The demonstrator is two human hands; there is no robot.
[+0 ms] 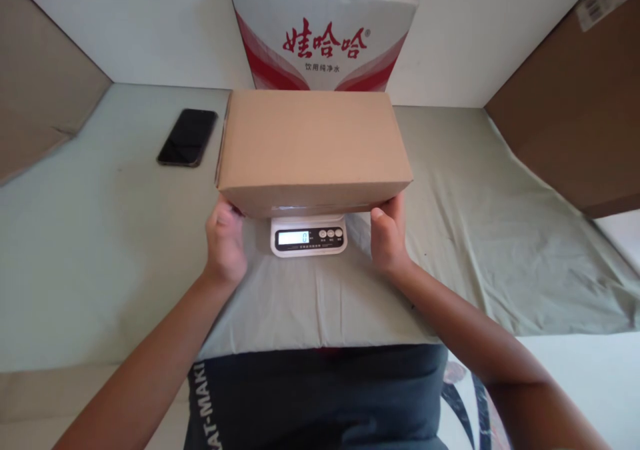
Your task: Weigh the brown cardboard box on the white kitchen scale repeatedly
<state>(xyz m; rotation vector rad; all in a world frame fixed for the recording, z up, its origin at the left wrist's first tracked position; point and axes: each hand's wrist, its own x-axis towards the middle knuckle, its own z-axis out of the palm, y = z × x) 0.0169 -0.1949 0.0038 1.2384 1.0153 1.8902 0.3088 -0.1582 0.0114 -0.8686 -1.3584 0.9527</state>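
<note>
A plain brown cardboard box (315, 140) is held between my two hands, over a white digital scale (310, 237). My left hand (225, 240) grips the box's near left bottom corner, and my right hand (389, 233) grips the near right bottom corner. Most fingers of both hands are hidden under or behind the box. The scale's front panel sticks out below the box, its lit display reading 0, with round buttons beside it. The box covers the weighing plate, so I cannot tell whether it touches the plate.
A black smartphone (188, 138) lies left of the box on the pale green cloth (125, 250). Behind stands a white and red carton (325, 30) against a white wall. Large brown cardboard boxes flank the table at left (40, 77) and right (575, 103).
</note>
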